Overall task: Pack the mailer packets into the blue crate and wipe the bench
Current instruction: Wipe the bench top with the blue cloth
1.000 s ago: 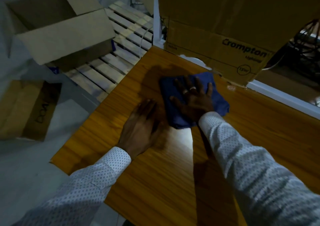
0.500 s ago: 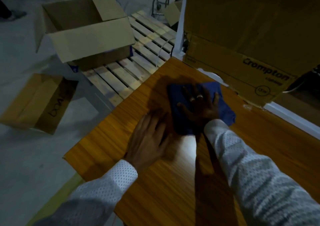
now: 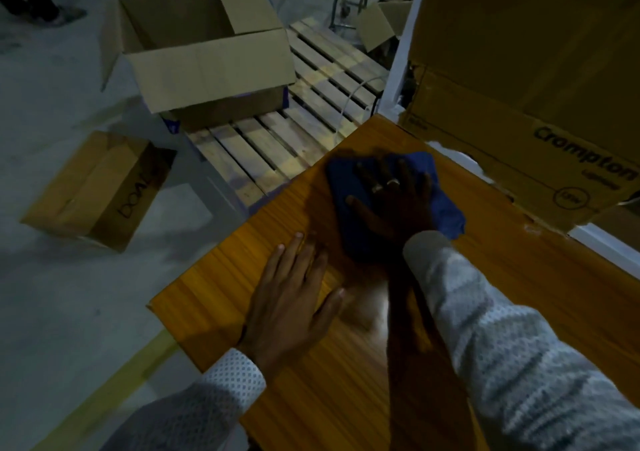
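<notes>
Head view: both hands flat on the wooden bench, right hand on the blue cloth.

Right hand lies palm down with fingers straight and spread, pressing the blue cloth onto the bench near its far left corner; two rings show on the fingers. The grip is wide and flat, nothing pinched. The crumpled cloth has no clear pointing end; its long axis runs roughly from near left to far right. Left hand rests palm down just beside the cloth, fingers straight and slightly fanned, holding nothing. Both sleeves are pale and patterned. A Crompton carton stands beyond the cloth. On the floor, an open cardboard box sits on a wooden pallet.
</notes>
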The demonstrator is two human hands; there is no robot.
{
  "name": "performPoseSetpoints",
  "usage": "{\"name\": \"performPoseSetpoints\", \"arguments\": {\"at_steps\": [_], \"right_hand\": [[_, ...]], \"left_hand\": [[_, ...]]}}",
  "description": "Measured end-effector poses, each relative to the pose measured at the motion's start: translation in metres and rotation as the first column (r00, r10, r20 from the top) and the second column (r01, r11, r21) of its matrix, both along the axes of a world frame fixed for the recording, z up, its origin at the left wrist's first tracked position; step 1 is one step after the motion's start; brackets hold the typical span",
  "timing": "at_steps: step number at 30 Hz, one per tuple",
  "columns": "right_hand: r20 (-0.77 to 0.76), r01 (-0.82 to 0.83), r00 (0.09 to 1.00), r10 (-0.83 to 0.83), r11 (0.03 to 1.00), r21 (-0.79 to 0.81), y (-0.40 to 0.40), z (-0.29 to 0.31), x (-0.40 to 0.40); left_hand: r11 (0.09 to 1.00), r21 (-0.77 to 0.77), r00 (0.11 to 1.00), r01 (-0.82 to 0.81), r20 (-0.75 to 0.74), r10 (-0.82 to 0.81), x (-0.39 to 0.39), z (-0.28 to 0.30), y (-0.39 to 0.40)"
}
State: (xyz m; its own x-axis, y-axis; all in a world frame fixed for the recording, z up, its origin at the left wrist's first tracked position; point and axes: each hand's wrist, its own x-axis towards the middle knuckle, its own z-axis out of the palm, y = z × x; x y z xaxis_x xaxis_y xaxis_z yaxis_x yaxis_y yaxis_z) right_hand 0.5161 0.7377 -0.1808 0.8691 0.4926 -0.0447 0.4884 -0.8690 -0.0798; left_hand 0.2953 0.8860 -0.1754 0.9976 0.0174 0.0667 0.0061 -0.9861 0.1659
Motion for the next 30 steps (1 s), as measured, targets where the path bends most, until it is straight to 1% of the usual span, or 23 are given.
{"name": "performPoseSetpoints", "arguments": {"at_steps": [2, 5, 9, 12, 14, 16, 19, 21, 23, 26, 30], "right_hand": [[0.049, -0.028, 0.998, 0.029, 0.999, -0.024, -0.013, -0.004, -0.006], [0.078, 0.020, 0.997, -0.016, 0.998, -0.056, -0.024, -0.003, 0.007], [0.031, 0.100, 0.995, -0.100, 0.995, 0.001, 0.007, 0.005, 0.041], [0.031, 0.043, 0.999, -0.043, 0.999, 0.000, 0.028, 0.005, 0.041], [0.043, -0.025, 0.999, 0.026, 0.999, -0.020, 0.026, 0.001, 0.031], [0.064, -0.050, 0.997, 0.053, 0.998, -0.042, 0.015, -0.004, 0.024], [0.059, -0.007, 0.998, 0.009, 0.999, -0.042, 0.009, -0.003, 0.033], [0.050, 0.030, 0.998, -0.029, 0.999, -0.022, 0.022, 0.000, 0.046], [0.026, 0.030, 0.999, -0.030, 1.000, 0.007, 0.042, 0.004, 0.055], [0.030, -0.039, 0.999, 0.039, 0.999, 0.010, 0.062, 0.007, 0.052], [0.073, -0.215, 0.973, 0.221, 0.973, -0.085, 0.042, 0.006, 0.048]], "left_hand": [[1.000, -0.014, 1.000, 0.005, -0.001, -0.005, 0.000, -0.001, 0.001], [0.999, -0.031, 1.000, 0.015, 0.002, -0.015, 0.000, -0.001, 0.001], [0.999, -0.037, 1.000, 0.004, 0.027, -0.003, 0.000, -0.001, 0.000], [0.999, -0.047, 0.999, 0.001, 0.041, 0.001, 0.000, -0.002, 0.001], [0.999, -0.047, 0.999, 0.002, 0.045, 0.000, 0.000, -0.002, 0.001], [0.999, -0.047, 0.999, 0.008, 0.047, -0.006, 0.001, -0.002, 0.001], [0.999, -0.044, 0.998, 0.011, 0.056, -0.008, 0.001, -0.003, 0.001], [0.999, -0.047, 0.998, 0.011, 0.070, -0.008, 0.001, -0.003, 0.000], [0.999, -0.049, 0.997, 0.009, 0.076, -0.005, 0.001, -0.003, 0.001], [0.999, -0.040, 0.997, 0.008, 0.082, -0.005, 0.000, -0.004, 0.000], [0.999, -0.045, 0.996, 0.007, 0.085, -0.003, 0.000, -0.003, 0.000]]}}
